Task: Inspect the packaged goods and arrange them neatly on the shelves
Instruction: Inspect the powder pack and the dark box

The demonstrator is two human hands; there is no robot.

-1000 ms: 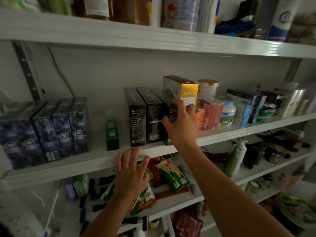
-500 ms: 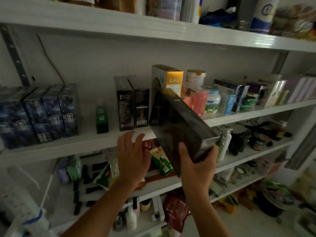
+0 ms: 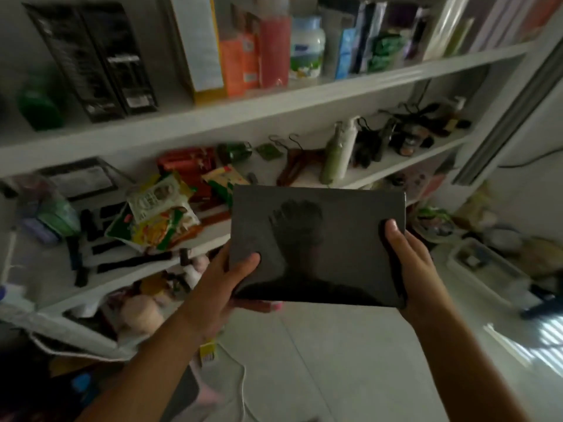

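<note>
**Two hands hold the black box (image 3: 316,248)**

Left hand (image 3: 222,281) grips the near left corner of the box, with the thumb on top and the fingers curled under it. The right hand (image 3: 408,257) grips the right side, thumb on top too. The box lies almost flat in the air, out in front of the shelves and over the pale floor (image 3: 335,360). Its shiny top shows a dark shape.

Behind it, the lower shelf (image 3: 396,166) has snack packets (image 3: 158,217) and a green bottle (image 3: 333,159). On the upper shelf (image 3: 213,117) stand two more black boxes (image 3: 91,59), a yellow and white box (image 3: 198,47) and a white jar (image 3: 306,44).
</note>
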